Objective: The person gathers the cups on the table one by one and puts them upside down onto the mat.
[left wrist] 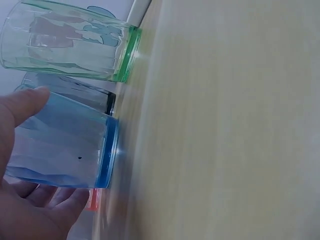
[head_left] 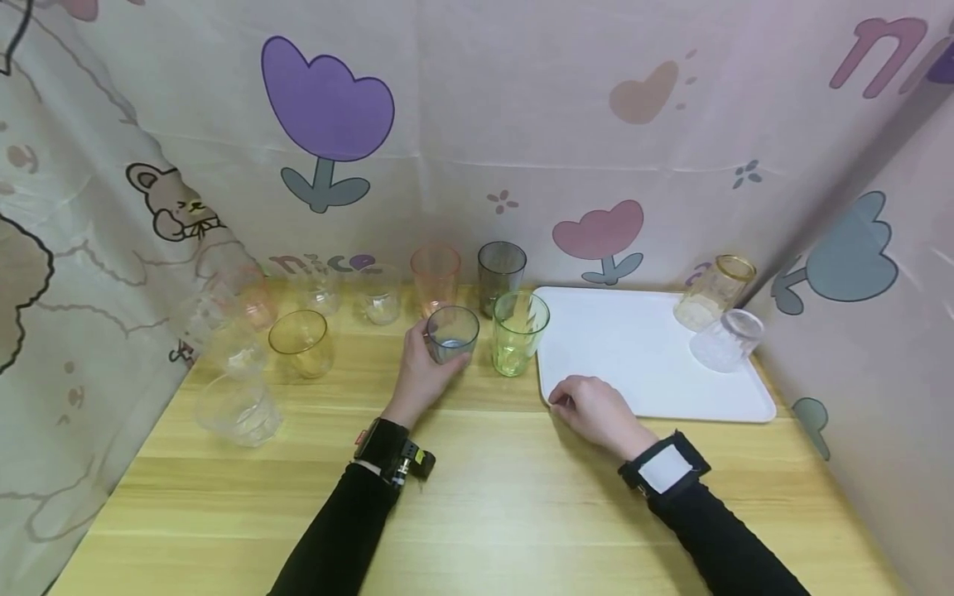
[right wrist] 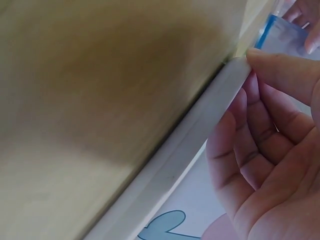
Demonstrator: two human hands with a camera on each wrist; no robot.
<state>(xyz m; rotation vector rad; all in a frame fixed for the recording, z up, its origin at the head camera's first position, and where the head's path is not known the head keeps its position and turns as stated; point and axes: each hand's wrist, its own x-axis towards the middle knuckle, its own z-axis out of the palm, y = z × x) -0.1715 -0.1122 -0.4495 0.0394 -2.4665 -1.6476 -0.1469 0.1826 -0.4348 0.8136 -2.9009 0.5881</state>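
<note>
Left hand (head_left: 421, 377) grips upright blue cup (head_left: 450, 334).

The blue tumbler (left wrist: 60, 145) looks like glossy clear plastic; beside it, the bench (head_left: 507, 497) is matt pale wood, the tray (head_left: 641, 356) smooth white plastic.

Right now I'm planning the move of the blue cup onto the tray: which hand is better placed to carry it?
Left. The left hand already grips the blue cup; the right hand is at the tray's corner.
</note>
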